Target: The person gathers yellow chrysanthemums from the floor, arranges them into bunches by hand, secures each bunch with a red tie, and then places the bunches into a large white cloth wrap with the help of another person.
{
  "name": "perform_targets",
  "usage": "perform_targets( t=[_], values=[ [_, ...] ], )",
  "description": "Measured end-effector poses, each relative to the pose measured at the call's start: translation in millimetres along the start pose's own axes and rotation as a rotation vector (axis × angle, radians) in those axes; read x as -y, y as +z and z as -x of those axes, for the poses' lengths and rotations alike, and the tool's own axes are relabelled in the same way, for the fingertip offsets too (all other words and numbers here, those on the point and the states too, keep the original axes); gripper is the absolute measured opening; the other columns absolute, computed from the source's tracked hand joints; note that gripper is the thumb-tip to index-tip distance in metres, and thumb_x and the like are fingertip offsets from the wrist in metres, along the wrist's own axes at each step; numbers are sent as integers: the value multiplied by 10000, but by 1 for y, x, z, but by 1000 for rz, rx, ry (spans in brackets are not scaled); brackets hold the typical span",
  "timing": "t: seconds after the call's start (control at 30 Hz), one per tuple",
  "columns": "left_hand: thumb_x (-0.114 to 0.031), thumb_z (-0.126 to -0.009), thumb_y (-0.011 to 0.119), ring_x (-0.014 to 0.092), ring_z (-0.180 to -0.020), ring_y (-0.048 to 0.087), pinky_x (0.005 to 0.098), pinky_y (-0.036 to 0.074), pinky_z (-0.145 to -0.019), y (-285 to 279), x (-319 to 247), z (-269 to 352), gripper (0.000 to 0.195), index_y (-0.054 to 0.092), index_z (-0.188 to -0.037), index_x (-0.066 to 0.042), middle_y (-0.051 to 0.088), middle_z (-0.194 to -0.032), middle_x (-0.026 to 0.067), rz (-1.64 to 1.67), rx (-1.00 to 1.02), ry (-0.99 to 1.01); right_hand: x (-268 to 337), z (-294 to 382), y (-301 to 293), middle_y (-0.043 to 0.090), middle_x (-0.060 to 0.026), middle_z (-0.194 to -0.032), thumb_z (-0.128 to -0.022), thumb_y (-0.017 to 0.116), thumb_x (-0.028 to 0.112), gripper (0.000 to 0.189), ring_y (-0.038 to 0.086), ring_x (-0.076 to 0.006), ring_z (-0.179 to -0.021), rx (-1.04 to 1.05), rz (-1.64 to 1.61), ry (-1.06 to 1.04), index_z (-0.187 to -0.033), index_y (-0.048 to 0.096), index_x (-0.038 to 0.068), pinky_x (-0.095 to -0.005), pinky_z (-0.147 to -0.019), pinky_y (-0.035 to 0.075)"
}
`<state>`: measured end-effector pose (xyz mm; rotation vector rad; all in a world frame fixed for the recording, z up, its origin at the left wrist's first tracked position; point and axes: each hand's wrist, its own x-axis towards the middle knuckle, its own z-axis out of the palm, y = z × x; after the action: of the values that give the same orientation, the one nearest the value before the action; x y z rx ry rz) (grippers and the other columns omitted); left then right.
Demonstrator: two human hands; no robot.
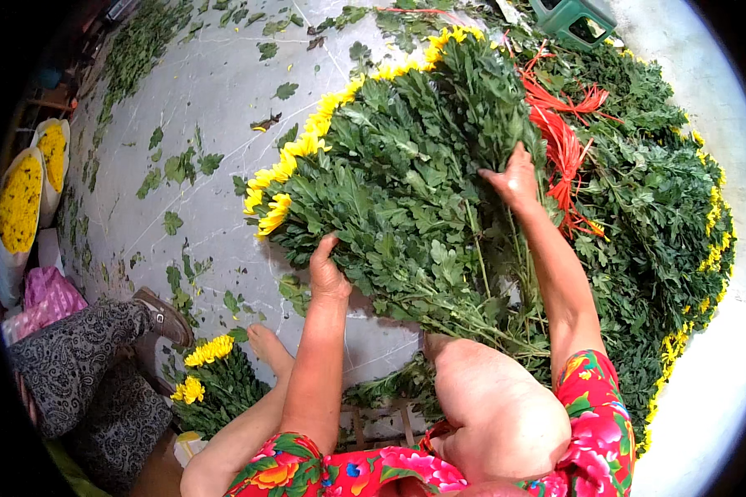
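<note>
A wide fan of yellow chrysanthemum stems (391,186) lies before me, its flower heads along the upper left edge and its stem ends towards my knees. My left hand (329,270) presses against the fan's lower left side, thumb up, its fingers hidden under the leaves. At the fan's right side, my right hand (515,177) rests on the leafy stems with thumb and fingers spread; whether it grips any stems is unclear. Just right of that hand, a bunch of red plastic ties (559,140) lies on the greenery.
A large heap of chrysanthemums (646,242) curves along the right, beside a green plastic stool (575,22). Another person's leg and shoe (165,317) are at lower left, near a small chrysanthemum bunch (224,385). Wrapped yellow flowers (22,205) stand far left. Loose leaves (180,166) litter the floor.
</note>
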<state>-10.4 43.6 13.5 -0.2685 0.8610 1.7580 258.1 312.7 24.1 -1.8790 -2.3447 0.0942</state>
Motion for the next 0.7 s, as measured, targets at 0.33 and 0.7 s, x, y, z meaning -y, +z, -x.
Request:
perform_targets(
  t=[0.33, 0.7],
  values=[
    [-171, -871, 641, 276, -1133, 642, 446, 507, -1022, -5, -5, 3, 475, 582, -1321, -30, 664, -1251, 97, 39, 50, 15, 19, 78, -14, 567, -118, -1078, -710, 759, 69, 814, 613, -355, -972, -64, -136, -339, -1459, 450, 140, -459, -734, 553],
    [-159, -883, 649, 261, -1134, 648, 447, 519, -1017, 0, -9, 4, 485, 566, -1347, -47, 662, -1262, 85, 30, 82, 17, 64, 42, -22, 632, -197, -1227, -882, 706, 357, 654, 603, -399, -1095, 39, -216, -239, -1415, 487, 47, -479, -939, 471]
  ],
)
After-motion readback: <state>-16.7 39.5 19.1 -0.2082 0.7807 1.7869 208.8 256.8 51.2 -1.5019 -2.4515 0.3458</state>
